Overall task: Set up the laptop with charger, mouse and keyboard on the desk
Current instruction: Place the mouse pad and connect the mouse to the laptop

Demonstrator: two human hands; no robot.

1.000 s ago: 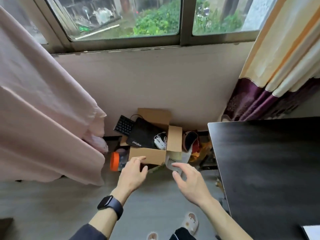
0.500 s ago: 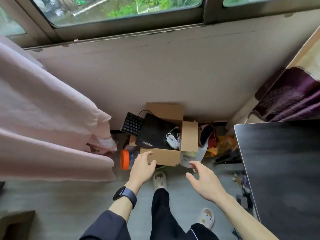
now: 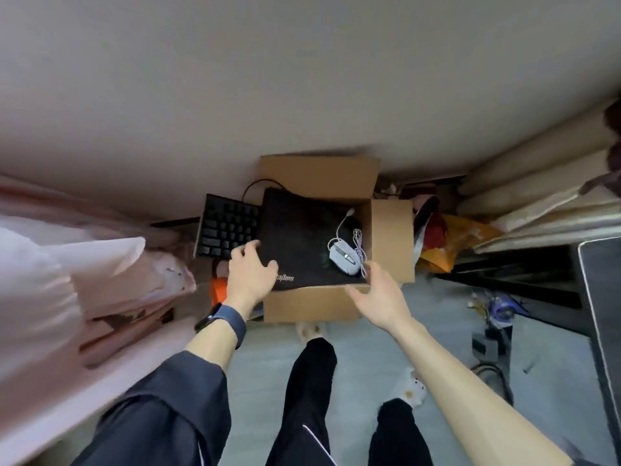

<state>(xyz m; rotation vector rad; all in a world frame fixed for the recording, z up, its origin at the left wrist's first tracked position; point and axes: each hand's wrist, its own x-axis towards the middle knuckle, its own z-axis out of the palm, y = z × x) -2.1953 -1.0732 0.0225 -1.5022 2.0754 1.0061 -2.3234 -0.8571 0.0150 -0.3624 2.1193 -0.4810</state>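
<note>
Cardboard box [image 3: 309, 306] | left hand [image 3: 250, 275] spread on black mat [image 3: 299, 237] | right hand [image 3: 381, 294] spread at rim

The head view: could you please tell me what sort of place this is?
Probably a room at home, a bedroom or study corner: a cardboard box of computer gear on the floor, curtains by the wall, a dark desk at right.

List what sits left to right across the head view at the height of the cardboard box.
Pink curtain → black keyboard → left hand → black mouse pad → white mouse → box's right flap → orange bag → desk edge.
</note>
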